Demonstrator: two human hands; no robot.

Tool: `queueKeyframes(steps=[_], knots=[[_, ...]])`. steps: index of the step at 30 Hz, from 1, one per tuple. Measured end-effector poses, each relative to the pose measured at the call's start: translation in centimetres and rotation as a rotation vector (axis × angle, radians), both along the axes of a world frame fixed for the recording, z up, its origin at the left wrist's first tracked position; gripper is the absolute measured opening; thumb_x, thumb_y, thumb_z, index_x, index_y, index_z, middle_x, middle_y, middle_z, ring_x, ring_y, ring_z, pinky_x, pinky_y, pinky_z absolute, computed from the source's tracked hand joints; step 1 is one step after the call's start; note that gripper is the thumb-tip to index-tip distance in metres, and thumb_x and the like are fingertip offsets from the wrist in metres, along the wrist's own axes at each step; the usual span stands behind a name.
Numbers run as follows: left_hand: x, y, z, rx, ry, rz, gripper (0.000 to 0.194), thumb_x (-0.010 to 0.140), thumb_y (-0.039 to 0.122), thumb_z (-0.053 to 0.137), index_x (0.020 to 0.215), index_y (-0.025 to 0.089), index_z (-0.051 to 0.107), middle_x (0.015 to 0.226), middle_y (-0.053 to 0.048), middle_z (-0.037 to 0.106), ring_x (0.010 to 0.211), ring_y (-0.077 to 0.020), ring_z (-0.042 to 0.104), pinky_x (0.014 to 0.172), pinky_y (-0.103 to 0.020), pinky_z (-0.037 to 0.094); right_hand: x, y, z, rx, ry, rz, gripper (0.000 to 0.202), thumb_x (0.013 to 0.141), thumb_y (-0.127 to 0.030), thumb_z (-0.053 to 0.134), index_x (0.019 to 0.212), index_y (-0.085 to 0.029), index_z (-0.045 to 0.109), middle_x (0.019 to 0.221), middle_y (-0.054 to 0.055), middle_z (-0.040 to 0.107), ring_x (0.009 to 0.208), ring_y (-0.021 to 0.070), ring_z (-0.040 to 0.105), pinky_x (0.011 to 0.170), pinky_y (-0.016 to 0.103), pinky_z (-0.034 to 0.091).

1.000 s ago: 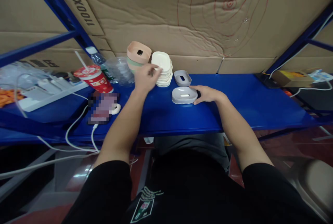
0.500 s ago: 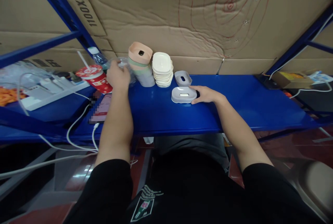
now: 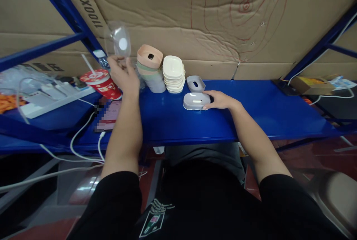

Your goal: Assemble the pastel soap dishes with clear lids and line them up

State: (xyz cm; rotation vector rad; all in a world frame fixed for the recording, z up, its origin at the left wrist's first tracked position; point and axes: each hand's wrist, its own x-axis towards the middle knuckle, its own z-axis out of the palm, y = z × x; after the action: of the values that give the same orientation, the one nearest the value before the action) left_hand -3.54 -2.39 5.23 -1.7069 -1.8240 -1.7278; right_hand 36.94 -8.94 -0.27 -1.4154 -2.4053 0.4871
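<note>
My left hand is raised beside the red drink cup, its fingertips pinching a clear, rounded plastic piece with a bright white spot. My right hand grips the right end of a grey oval soap dish with a pale slot, which rests on the blue table. Just behind it lies a second grey dish part with a dark slot. Farther left are a stack of cream trays and a taller stack of peach, green and grey dish parts.
On the left are a red drink cup with a straw, a plastic bottle, a phone with cables, and a white power strip. Cardboard walls the back. A small open box sits at the right.
My left hand has come up from beside the stacks, lifting the clear plastic piece into view against the cardboard. My right hand stays on the grey soap dish, with hardly any movement.
</note>
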Motion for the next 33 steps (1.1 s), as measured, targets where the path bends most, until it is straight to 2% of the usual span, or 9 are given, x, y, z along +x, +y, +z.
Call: queueKeyframes(steps=[3, 8, 15, 21, 24, 26, 28, 31, 33], knots=[[1.3, -0.3, 0.2, 0.098, -0.076, 0.021, 0.021, 0.105, 0.013, 0.060, 0.119, 0.018, 0.044, 0.100, -0.004, 0.070, 0.093, -0.0166, 0.069, 0.087, -0.031, 0.052, -0.4, -0.1, 0.3, 0.066, 0.053, -0.034, 0.090, 0.081, -0.068, 0.087, 0.154, -0.019, 0.067, 0.152, 0.019, 0.070, 0.138, 0.0424, 0.067, 0.120, 0.061, 0.051], [4.1, -1.9, -0.1, 0.031, -0.047, -0.070, 0.019, 0.101, 0.027, 0.065, 0.116, 0.023, 0.054, 0.100, -0.002, 0.071, 0.094, -0.0190, 0.071, 0.084, -0.031, 0.052, -1.0, -0.7, 1.0, 0.258, 0.259, -0.108, 0.080, 0.091, -0.066, 0.075, 0.155, -0.020, 0.064, 0.136, 0.015, 0.078, 0.112, 0.0336, 0.077, 0.105, 0.054, 0.060], [7.5, -3.6, -1.8, -0.045, 0.256, -0.370, 0.034, 0.101, 0.049, 0.065, 0.123, 0.023, 0.065, 0.115, -0.009, 0.074, 0.103, -0.0252, 0.072, 0.095, -0.036, 0.052, -1.3, -2.0, 2.2, 0.393, 0.300, -0.296, 0.095, 0.097, -0.077, 0.057, 0.175, -0.028, 0.032, 0.156, 0.016, 0.066, 0.112, 0.0324, 0.075, 0.100, 0.048, 0.062], [9.7, -4.4, -2.5, -0.090, 0.435, -0.692, 0.038, 0.104, 0.057, 0.062, 0.118, 0.022, 0.067, 0.130, -0.012, 0.070, 0.095, -0.0234, 0.070, 0.093, -0.037, 0.055, -1.2, -2.3, 2.3, 0.444, 0.250, -0.296, 0.100, 0.096, -0.086, 0.049, 0.175, -0.026, 0.034, 0.150, 0.019, 0.067, 0.120, 0.0402, 0.073, 0.105, 0.057, 0.059], [10.4, -4.7, -2.9, -0.168, 0.413, -0.791, 0.040, 0.107, 0.054, 0.058, 0.126, 0.019, 0.065, 0.122, -0.013, 0.072, 0.097, -0.0254, 0.071, 0.095, -0.040, 0.055, -1.2, -2.2, 2.1, 0.442, 0.281, -0.314, 0.094, 0.098, -0.085, 0.045, 0.170, -0.024, 0.043, 0.137, 0.018, 0.072, 0.119, 0.0386, 0.073, 0.103, 0.055, 0.058], [11.0, -4.8, -3.2, -0.224, 0.309, -0.861, 0.047, 0.110, 0.051, 0.052, 0.140, 0.017, 0.059, 0.113, -0.012, 0.074, 0.095, -0.0252, 0.073, 0.093, -0.040, 0.057, -1.1, -2.0, 2.0, 0.430, 0.335, -0.355, 0.083, 0.100, -0.083, 0.042, 0.155, -0.023, 0.060, 0.120, 0.015, 0.078, 0.108, 0.0339, 0.074, 0.098, 0.049, 0.059], [11.6, -4.9, -3.5, -0.292, 0.178, -0.918, 0.054, 0.113, 0.051, 0.046, 0.156, 0.018, 0.049, 0.106, -0.011, 0.075, 0.088, -0.0233, 0.074, 0.086, -0.038, 0.059, -1.0, -1.8, 1.9, 0.420, 0.373, -0.396, 0.074, 0.101, -0.082, 0.040, 0.124, -0.021, 0.075, 0.098, 0.011, 0.078, 0.092, 0.0292, 0.073, 0.089, 0.044, 0.058], [12.3, -4.7, -3.9, -0.419, 0.054, -0.944, 0.060, 0.114, 0.058, 0.041, 0.163, 0.022, 0.044, 0.099, -0.009, 0.075, 0.072, -0.0207, 0.072, 0.072, -0.036, 0.059, -0.8, -1.4, 1.9, 0.376, 0.391, -0.410, 0.071, 0.099, -0.085, 0.042, 0.078, -0.022, 0.069, 0.074, 0.008, 0.071, 0.076, 0.0238, 0.068, 0.080, 0.038, 0.054], [12.4, -4.4, -4.2, -0.492, 0.034, -0.938, 0.063, 0.113, 0.062, 0.042, 0.160, 0.021, 0.049, 0.093, -0.008, 0.075, 0.065, -0.0197, 0.070, 0.066, -0.035, 0.057, -0.8, -1.0, 1.8, 0.295, 0.397, -0.394, 0.073, 0.097, -0.087, 0.043, 0.066, -0.023, 0.061, 0.067, 0.006, 0.067, 0.070, 0.0216, 0.064, 0.074, 0.035, 0.050]])
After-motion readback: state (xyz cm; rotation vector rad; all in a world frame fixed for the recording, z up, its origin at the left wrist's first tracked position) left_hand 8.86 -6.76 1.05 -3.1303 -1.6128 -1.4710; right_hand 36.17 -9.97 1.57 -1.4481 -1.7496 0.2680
